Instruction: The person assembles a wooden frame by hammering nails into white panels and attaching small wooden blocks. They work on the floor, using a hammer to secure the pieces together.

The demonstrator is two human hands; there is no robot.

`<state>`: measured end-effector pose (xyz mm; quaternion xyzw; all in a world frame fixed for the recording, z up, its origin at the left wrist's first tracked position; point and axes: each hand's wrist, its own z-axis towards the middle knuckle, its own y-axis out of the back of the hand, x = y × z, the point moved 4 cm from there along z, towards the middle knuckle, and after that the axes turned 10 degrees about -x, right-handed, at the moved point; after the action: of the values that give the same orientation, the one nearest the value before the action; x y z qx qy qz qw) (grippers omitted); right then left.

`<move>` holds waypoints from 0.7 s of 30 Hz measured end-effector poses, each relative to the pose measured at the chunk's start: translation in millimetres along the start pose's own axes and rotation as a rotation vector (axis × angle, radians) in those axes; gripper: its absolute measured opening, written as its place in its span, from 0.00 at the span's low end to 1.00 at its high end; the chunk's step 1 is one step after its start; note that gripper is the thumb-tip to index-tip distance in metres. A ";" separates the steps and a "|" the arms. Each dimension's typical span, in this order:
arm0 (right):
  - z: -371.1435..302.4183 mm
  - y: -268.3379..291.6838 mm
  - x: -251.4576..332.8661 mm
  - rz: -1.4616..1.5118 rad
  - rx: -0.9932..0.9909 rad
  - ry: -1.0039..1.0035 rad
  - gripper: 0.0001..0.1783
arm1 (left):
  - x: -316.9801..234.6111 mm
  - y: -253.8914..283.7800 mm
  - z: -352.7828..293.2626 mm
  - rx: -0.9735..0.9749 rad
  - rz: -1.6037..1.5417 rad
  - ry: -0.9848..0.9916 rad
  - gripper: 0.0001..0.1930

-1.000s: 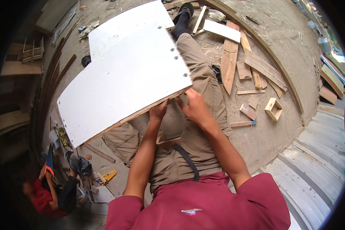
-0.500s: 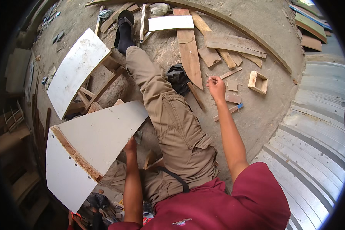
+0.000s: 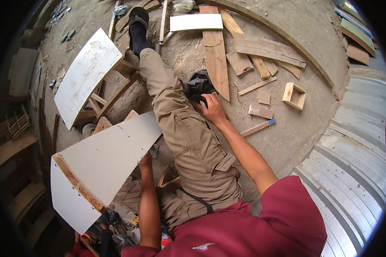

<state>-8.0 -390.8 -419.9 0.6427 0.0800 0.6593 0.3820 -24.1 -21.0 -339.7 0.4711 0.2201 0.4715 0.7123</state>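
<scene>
I sit on sandy ground with one leg stretched out. My left hand (image 3: 145,161) grips the edge of a large white laminated board (image 3: 103,162) that lies tilted at my left, its raw brown edge facing down-left. My right hand (image 3: 213,109) reaches forward beside my knee and rests on a black plastic bag (image 3: 197,85) lying on the ground; its fingers curl into the bag. Whether it holds anything inside is hidden.
A second white board (image 3: 85,73) leans on a wooden frame at the far left. Wooden planks (image 3: 214,47), small offcuts (image 3: 260,112), a small open wooden box (image 3: 294,95) and a white panel (image 3: 196,22) lie ahead. Corrugated metal sheeting (image 3: 356,145) runs along the right.
The white board went from my lap down to my left side. My right hand let go of it, reached out to the right, then came back onto the black bag.
</scene>
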 end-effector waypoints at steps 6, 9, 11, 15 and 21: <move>-6.6 -61.4 -10.4 -0.378 0.215 0.202 0.20 | 33.1 -24.0 -28.9 -0.018 -0.703 0.815 0.14; 10.5 -68.9 -19.8 -0.347 0.358 -0.028 0.20 | 11.4 -4.0 1.7 0.015 -0.656 0.724 0.13; 25.5 -54.2 5.0 -0.286 0.502 -0.128 0.22 | 7.5 -0.9 -7.8 0.020 -0.626 0.777 0.13; 45.0 -23.5 10.3 -0.350 0.465 -0.007 0.24 | 20.4 -18.2 -25.5 0.004 -0.576 0.637 0.11; 28.1 63.2 32.8 -0.453 0.329 -0.119 0.23 | 15.8 -26.3 -35.0 0.096 -0.364 0.348 0.09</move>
<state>-3.9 -425.7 -351.8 0.6994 0.3047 0.4964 0.4143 -31.1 6.2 -376.9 0.3688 0.4426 0.3983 0.7137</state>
